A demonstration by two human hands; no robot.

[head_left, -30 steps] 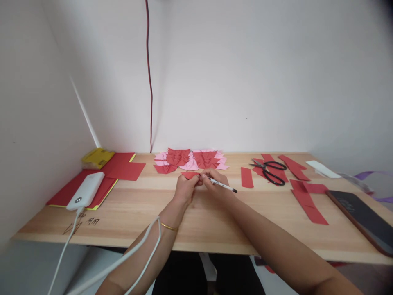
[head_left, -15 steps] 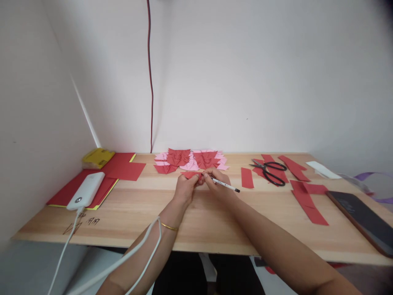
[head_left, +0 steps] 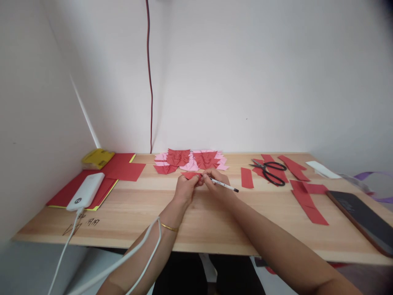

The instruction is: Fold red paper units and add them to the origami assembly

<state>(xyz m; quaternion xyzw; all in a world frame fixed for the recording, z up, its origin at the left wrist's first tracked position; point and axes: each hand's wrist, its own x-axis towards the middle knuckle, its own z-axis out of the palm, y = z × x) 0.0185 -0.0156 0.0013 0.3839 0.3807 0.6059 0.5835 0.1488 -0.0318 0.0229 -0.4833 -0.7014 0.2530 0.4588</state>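
My left hand (head_left: 186, 186) is closed on a small piece of folded red paper (head_left: 189, 175), pinched between thumb and fingers. Close beside it, my right hand (head_left: 218, 180) is closed around a white pen (head_left: 223, 185) with a black end, which slants down to the right. The pen's tip end meets the paper, partly hidden by my fingers. Just behind both hands lie folded red paper pieces (head_left: 178, 157) and folded pink paper pieces (head_left: 190, 164), grouped in overlapping rows near the wall.
Black-handled scissors (head_left: 273, 172) lie at the right among red paper strips (head_left: 310, 205). A phone (head_left: 360, 217) rests at the right edge. On the left are red sheets (head_left: 127, 171), a yellow packet (head_left: 98, 159) and a white power bank (head_left: 86, 191), whose cable crosses my left forearm.
Almost nothing differs. The pen's black end has shifted very slightly to the left; both hands keep their hold.
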